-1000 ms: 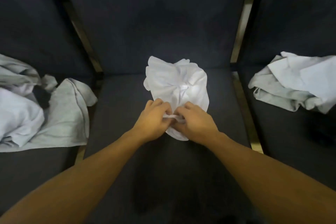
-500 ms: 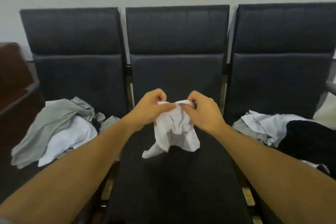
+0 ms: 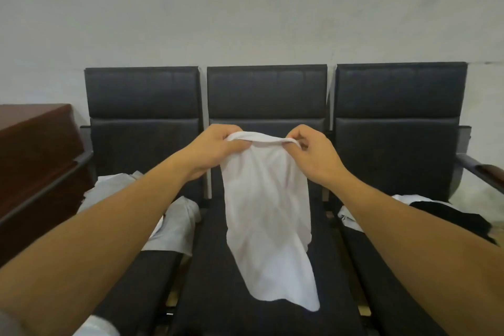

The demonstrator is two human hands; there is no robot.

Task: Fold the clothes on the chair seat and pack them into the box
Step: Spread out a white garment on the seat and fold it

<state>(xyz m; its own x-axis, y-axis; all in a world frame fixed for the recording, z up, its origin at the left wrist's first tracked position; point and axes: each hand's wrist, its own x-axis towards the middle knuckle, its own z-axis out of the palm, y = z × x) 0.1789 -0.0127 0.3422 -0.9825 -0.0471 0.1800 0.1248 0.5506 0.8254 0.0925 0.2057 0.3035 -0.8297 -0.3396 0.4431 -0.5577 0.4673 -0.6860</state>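
Here, a thin white garment (image 3: 268, 215) of soft, slightly sheer cloth hangs in the air in front of the middle chair (image 3: 267, 106), stretched into a long, narrow panel. Its top edge is rolled into a cord-like band pulled taut between two hands. The cloth falls in gentle vertical folds, and its rounded lower end drapes onto the middle chair's dark seat.

The left hand (image 3: 215, 148) pinches the left end of the band, fingers curled around the fabric. The right hand (image 3: 313, 155) pinches the right end the same way, thumb and fingertips closed on the cloth. Both bare forearms reach in from the bottom corners.

Half a second ago the hands were close together and the garment was a crumpled bunch; now they are farther apart and higher, and the cloth has opened out and hangs much longer.

The middle chair is one of three joined seats with smooth black padded backs, set against a plain pale wall. On the seat to its left lies a pile of pale grey and white clothes (image 3: 174, 215), rumpled and soft. On the seat to its right lie white and black clothes (image 3: 447, 213), partly hidden by the right forearm. Further left of the chairs stands a brown wooden cabinet (image 3: 32, 144) with a glossy surface.
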